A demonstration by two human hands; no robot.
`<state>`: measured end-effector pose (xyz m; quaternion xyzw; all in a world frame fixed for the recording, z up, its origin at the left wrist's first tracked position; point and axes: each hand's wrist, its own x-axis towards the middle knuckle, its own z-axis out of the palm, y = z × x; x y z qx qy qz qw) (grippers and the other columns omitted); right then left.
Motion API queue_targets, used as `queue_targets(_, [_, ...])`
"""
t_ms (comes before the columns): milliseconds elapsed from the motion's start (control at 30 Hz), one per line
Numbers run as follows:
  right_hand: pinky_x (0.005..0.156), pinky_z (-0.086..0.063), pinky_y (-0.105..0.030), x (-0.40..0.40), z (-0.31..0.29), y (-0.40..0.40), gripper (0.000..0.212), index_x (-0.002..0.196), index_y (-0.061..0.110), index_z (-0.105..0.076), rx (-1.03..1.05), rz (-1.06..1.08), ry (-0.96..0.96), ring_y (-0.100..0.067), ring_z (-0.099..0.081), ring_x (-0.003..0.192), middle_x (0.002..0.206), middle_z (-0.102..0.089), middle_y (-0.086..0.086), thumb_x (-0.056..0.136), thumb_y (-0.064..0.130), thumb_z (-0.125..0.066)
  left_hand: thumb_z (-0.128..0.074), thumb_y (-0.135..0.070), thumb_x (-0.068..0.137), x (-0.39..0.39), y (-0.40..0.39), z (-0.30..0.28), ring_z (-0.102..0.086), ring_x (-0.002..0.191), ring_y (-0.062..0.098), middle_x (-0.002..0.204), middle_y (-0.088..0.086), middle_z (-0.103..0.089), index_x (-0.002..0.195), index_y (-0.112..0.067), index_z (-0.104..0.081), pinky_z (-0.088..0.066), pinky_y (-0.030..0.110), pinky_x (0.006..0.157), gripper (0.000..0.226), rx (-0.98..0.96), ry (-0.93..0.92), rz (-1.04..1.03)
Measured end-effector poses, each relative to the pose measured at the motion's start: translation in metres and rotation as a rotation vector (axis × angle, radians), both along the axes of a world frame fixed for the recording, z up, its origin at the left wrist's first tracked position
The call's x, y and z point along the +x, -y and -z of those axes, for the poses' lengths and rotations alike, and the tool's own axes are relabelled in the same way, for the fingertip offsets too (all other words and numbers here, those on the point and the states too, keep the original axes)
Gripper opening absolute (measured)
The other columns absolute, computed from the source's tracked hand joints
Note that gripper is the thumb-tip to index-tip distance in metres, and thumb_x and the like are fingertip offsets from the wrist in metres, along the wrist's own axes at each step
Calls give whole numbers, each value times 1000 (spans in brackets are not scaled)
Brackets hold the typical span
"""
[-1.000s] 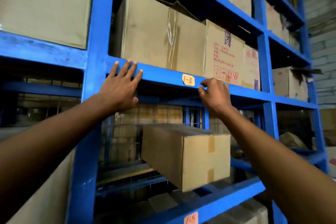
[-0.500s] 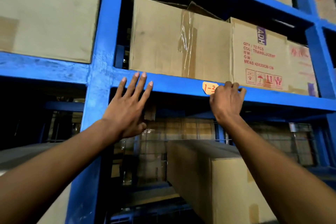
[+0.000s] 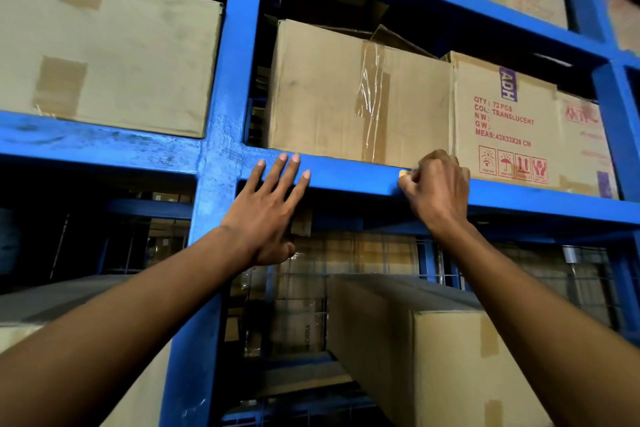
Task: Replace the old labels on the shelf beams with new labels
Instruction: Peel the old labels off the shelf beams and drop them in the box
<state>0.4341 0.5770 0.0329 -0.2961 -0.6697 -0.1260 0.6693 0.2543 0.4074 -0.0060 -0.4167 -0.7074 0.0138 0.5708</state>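
Observation:
A blue shelf beam (image 3: 353, 177) runs across the middle of the head view. An orange label (image 3: 403, 173) is stuck on it, and only its left edge shows past my fingers. My right hand (image 3: 437, 189) lies over the label with its fingers curled, pinching at it. My left hand (image 3: 268, 210) rests flat on the beam further left, fingers straight and spread, close to the blue upright post (image 3: 221, 166).
Cardboard boxes (image 3: 356, 97) stand on the beam's shelf, one printed with red text (image 3: 504, 125). Another large box (image 3: 104, 52) fills the left bay. A long box (image 3: 433, 350) sits on the shelf below, under my right arm. A higher beam (image 3: 433, 0) crosses above.
My right hand has slid left over the orange label, covering almost all of it. The view has moved closer to the beam. My left hand stays flat on the beam.

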Motion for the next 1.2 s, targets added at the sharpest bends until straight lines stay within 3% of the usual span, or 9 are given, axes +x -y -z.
queue_targets(233, [86, -44, -40, 9, 18, 32, 14, 80, 7, -65, 23, -237, -93, -26, -54, 100, 109, -59, -10, 83, 21, -62, -47, -54, 84, -4, 19, 19, 15, 146, 32, 158, 18, 16, 149, -11, 7, 9, 50, 117, 95, -53, 14, 47])
queue_targets(333, [83, -47, -44, 7, 33, 56, 13, 81, 9, -65, 2, -271, -95, -28, -56, 97, 107, -60, -12, 84, 20, -60, -33, -58, 89, -21, 39, 53, 14, 146, 32, 158, 20, 12, 150, -11, 6, 7, 47, 118, 85, -43, 37, 120])
queue_targets(400, [79, -46, -38, 3, 49, 72, 15, 85, 8, -66, -21, -294, -123, -27, -58, 95, 107, -60, -13, 85, 20, -58, -22, -61, 91, -30, 52, 72, 11, 146, 32, 158, 21, 8, 150, -9, 0, 4, 47, 119, 82, -36, 41, 172])
queue_targets(500, [73, -40, -26, -11, 91, 104, 14, 87, 10, -66, -76, -324, -120, -17, -56, 89, 103, -60, -10, 87, 20, -56, -23, -61, 92, -42, 75, 100, 7, 146, 34, 157, 22, 4, 149, -4, -10, 0, 48, 120, 82, -85, 50, 222])
queue_targets(600, [73, -37, -23, -26, 142, 134, 12, 84, 12, -65, -152, -334, -50, -13, -54, 87, 99, -58, -5, 86, 19, -56, -19, -62, 93, -52, 91, 132, 12, 145, 34, 156, 23, 10, 149, -3, -3, 4, 47, 119, 83, -152, 60, 253])
queue_targets(700, [78, -40, -25, -35, 194, 160, 11, 87, 12, -65, -251, -333, 43, -18, -56, 93, 101, -58, -4, 85, 18, -56, -14, -62, 93, -57, 100, 173, 20, 143, 35, 155, 23, 17, 147, -3, 6, 14, 47, 116, 83, -205, 59, 262])
queue_targets(900, [87, -48, -42, -34, 283, 201, 14, 89, 8, -67, -441, -249, 169, -31, -60, 95, 101, -62, -13, 82, 16, -58, -21, -59, 93, -52, 109, 266, 9, 145, 37, 156, 26, 3, 147, 3, -5, 16, 52, 111, 84, -287, 101, 292])
queue_targets(1200, [84, -49, -41, -19, 441, 232, 16, 91, 6, -68, -783, -156, 289, -35, -61, 94, 103, -64, -17, 82, 14, -59, -35, -52, 90, -43, 126, 417, 9, 145, 39, 156, 26, 3, 146, 5, -8, 16, 54, 112, 85, -545, 216, 244])
